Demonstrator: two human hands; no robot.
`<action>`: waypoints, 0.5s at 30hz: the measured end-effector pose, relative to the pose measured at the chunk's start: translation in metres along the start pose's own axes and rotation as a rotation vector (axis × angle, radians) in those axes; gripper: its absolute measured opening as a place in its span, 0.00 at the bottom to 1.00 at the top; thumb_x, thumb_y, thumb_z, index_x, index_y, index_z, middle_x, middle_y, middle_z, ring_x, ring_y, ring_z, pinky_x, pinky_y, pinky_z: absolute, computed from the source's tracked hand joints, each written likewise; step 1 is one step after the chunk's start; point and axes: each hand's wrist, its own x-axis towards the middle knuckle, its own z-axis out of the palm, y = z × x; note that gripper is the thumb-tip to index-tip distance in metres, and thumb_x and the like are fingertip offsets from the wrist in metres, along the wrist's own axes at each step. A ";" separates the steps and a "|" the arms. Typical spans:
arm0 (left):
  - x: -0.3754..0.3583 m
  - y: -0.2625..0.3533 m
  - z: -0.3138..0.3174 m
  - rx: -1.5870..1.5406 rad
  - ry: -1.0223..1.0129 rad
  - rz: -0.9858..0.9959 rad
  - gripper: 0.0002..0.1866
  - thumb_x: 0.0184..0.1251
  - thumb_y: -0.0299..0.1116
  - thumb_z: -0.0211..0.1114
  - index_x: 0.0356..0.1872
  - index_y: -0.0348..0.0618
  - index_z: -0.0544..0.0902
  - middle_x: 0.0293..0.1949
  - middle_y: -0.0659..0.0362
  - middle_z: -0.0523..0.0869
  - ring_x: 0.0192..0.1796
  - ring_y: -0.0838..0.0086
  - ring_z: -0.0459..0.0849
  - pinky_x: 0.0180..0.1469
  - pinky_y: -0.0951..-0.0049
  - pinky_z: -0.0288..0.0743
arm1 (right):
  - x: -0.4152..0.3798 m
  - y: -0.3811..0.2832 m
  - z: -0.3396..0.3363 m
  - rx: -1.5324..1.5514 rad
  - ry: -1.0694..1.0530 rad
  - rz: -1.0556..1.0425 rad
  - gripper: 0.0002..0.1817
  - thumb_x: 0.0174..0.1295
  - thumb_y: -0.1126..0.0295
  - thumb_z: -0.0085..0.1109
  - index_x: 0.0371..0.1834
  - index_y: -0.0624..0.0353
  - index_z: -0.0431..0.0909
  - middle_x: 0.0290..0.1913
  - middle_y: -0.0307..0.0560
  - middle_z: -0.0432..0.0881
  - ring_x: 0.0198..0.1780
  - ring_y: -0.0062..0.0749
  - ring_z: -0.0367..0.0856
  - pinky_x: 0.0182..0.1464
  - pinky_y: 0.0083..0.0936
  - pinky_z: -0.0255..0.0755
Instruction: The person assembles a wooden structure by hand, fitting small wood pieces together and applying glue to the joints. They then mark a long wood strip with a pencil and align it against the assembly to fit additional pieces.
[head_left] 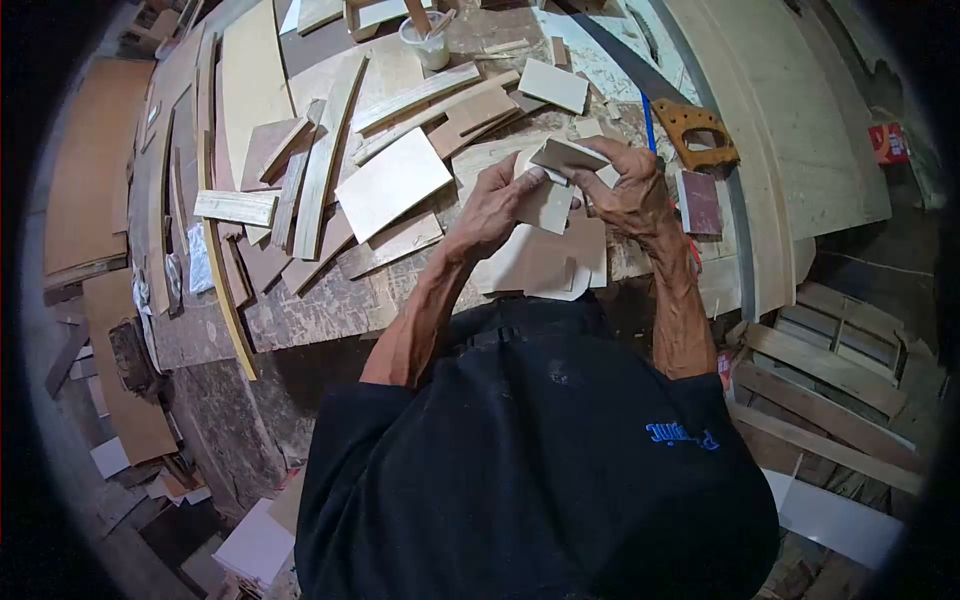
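Observation:
Above the front of the workbench, my left hand (pixel 492 208) is closed on a small pale board piece (pixel 547 208), its thumb pressed on the face. My right hand (pixel 632 192) grips a second small board piece (pixel 568 154), tilted over the first; the two pieces appear to touch or overlap. Fingers hide part of both edges. Below the hands, several thin panel pieces (pixel 590 245) lie overlapped at the bench edge. A handsaw (pixel 697 136) with a wooden handle rests to the right of my right hand, next to a maroon-faced block (pixel 700 203).
Wood strips (pixel 328 160) and a white rectangular panel (pixel 395 183) cover the left of the workbench (pixel 300 326). A plastic cup (pixel 427 45) with a stick in it stands at the back. Long boards (pixel 770 150) lie on the right; wooden frames (pixel 830 350) sit lower right.

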 end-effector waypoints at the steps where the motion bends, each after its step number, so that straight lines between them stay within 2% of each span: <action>1: 0.000 0.000 0.000 0.006 -0.008 0.002 0.18 0.79 0.42 0.55 0.56 0.37 0.76 0.40 0.60 0.86 0.40 0.81 0.83 0.42 0.77 0.79 | 0.000 -0.001 0.000 -0.011 0.001 -0.002 0.15 0.59 0.70 0.67 0.47 0.65 0.84 0.42 0.57 0.88 0.42 0.43 0.87 0.46 0.34 0.79; 7: -0.001 0.001 0.005 -0.060 0.015 -0.020 0.19 0.79 0.42 0.56 0.57 0.37 0.76 0.42 0.60 0.86 0.41 0.81 0.83 0.43 0.76 0.80 | 0.001 0.002 -0.005 0.030 -0.085 0.085 0.15 0.58 0.69 0.67 0.47 0.65 0.84 0.43 0.58 0.87 0.42 0.45 0.87 0.47 0.33 0.79; 15: 0.003 0.002 0.001 0.053 0.019 -0.024 0.20 0.78 0.43 0.57 0.58 0.36 0.76 0.44 0.59 0.86 0.42 0.80 0.83 0.45 0.74 0.80 | -0.006 0.017 0.001 -0.034 0.017 0.011 0.15 0.58 0.68 0.68 0.45 0.66 0.85 0.43 0.58 0.87 0.45 0.48 0.86 0.51 0.38 0.77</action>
